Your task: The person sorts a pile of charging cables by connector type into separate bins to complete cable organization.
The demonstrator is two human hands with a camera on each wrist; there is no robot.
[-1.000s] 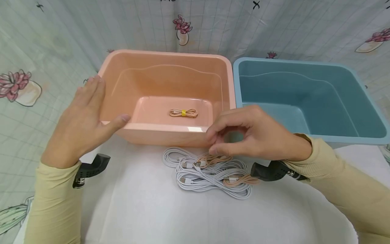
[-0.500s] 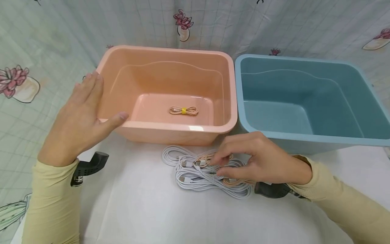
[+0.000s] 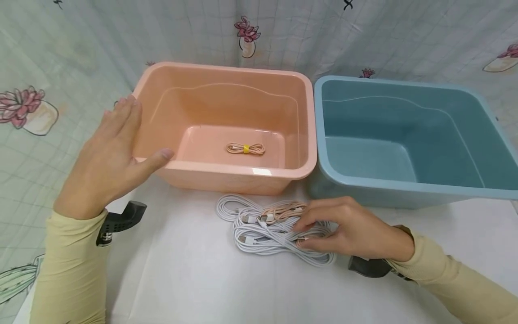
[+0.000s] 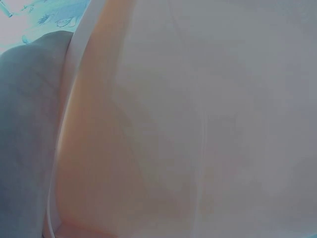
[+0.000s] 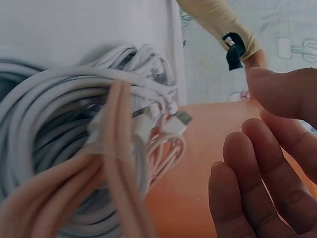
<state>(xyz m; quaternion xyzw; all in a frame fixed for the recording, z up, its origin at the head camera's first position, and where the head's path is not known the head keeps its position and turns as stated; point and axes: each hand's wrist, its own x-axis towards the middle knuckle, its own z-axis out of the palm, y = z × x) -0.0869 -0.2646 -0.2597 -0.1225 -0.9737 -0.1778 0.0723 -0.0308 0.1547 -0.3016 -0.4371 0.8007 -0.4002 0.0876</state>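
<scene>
My left hand (image 3: 105,157) rests on the left end of the peach plastic bin (image 3: 226,168), fingers straight and thumb over the front rim. A bundled peach cable (image 3: 256,149) with a yellow tie lies on the bin's floor. In front of the bin is a pile of coiled white USB cables (image 3: 263,247), with a peach cable (image 3: 283,211) on top. My right hand (image 3: 352,231) hovers at the pile's right side, fingers bent, thumb apart. A second peach cable (image 5: 116,148) is near it, mostly hidden in the head view. In the right wrist view nothing is between thumb and fingers.
A blue plastic bin (image 3: 404,183) stands right of the peach one, close beside it. White cloth (image 3: 194,270) covers the table. A patterned curtain (image 3: 283,36) hangs behind both bins.
My right hand has moved down and slightly right, from the peach bin's front right corner to the cable pile. My left hand stays on the bin. The cables look unmoved.
</scene>
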